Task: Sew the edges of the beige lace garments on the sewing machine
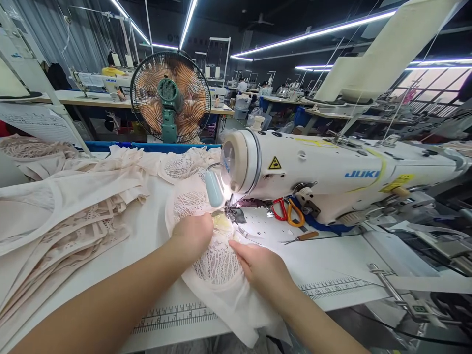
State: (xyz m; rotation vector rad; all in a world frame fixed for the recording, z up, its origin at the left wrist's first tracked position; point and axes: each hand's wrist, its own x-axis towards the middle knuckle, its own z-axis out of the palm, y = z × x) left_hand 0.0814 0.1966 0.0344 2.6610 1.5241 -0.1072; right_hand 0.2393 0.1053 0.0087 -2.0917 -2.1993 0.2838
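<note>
A pale pink lace bra [217, 268] lies under the needle area of a white sewing machine [295, 167], its lace cup spread on the bed. My left hand [193, 235] is closed on the cloth just left of the presser foot [235, 214]; its fingertips are mostly hidden. With thumb and forefinger together, my right hand [263, 265] grips the cup's right side, a little in front of the foot. A yellowish patch [221, 222] shows on the cloth between the hands and the foot. Above my left hand hangs a light-blue lamp [214, 189].
Stacked pink bra pieces [73, 221] cover the table's left side. Red-and-orange-handled scissors [289, 211] and a wooden-handled pointed tool [302, 237] lie right of the needle. A printed ruler [177, 317] runs along the front edge. A large fan [170, 96] stands behind the table.
</note>
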